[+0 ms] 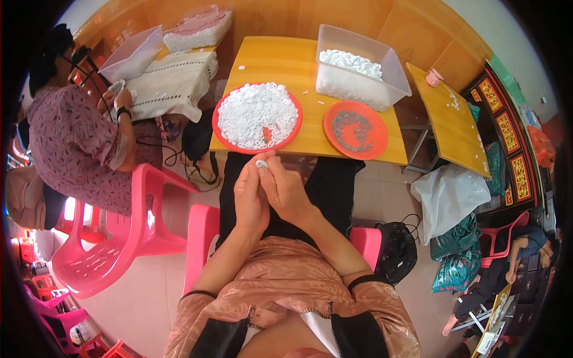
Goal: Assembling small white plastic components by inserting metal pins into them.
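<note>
Both hands' grip, left hand (250,200) and right hand (285,190), pinches a white ring (261,163) just below the heaped red plate (222,132) on the table (310,140).

A clear plastic bin (382,74) of white pieces is sitting at the back of the yellow table (298,65), with an orange plate (356,129) of dark rings lying just in front of it. To the left, another person (71,137) is sitting beside a pink plastic chair (119,238). A black bag (397,250) is resting on the floor.
</note>
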{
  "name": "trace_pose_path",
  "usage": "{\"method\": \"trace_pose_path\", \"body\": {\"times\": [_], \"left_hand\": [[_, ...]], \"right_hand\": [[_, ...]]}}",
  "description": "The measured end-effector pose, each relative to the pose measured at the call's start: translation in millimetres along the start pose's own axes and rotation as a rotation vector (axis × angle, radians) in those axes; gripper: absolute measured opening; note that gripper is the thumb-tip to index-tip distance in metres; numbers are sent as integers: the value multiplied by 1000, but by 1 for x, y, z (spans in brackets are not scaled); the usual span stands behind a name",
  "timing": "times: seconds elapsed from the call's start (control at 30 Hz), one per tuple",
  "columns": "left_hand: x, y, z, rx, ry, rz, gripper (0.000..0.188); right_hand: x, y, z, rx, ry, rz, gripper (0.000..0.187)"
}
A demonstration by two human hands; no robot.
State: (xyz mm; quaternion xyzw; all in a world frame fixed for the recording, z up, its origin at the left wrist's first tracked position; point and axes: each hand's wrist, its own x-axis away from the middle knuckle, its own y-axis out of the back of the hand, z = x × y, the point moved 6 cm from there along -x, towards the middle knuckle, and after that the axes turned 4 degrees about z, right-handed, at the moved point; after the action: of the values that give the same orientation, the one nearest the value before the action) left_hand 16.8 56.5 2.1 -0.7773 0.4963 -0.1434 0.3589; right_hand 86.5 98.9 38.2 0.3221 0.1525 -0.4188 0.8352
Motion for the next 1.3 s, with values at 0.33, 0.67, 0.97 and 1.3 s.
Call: {"method": "trace_pose_path", "body": {"times": [0.33, 0.67, 0.97, 1.3], "left_hand": [[-11, 80, 7, -1110, -252, -69, 17], [-53, 147, 80, -2072, -139, 79, 55], [-153, 192, 100, -1941, -266, 293, 61], [-148, 162, 83, -1877, -20, 294, 62]], "right_hand": [[-9, 24, -57, -97, -418, 791, 26], [-62, 91, -85, -293, -358, -101, 27], [18, 20, -99, -151, -429, 462, 27], [-19, 45, -105, 7, -427, 306, 23]]}}
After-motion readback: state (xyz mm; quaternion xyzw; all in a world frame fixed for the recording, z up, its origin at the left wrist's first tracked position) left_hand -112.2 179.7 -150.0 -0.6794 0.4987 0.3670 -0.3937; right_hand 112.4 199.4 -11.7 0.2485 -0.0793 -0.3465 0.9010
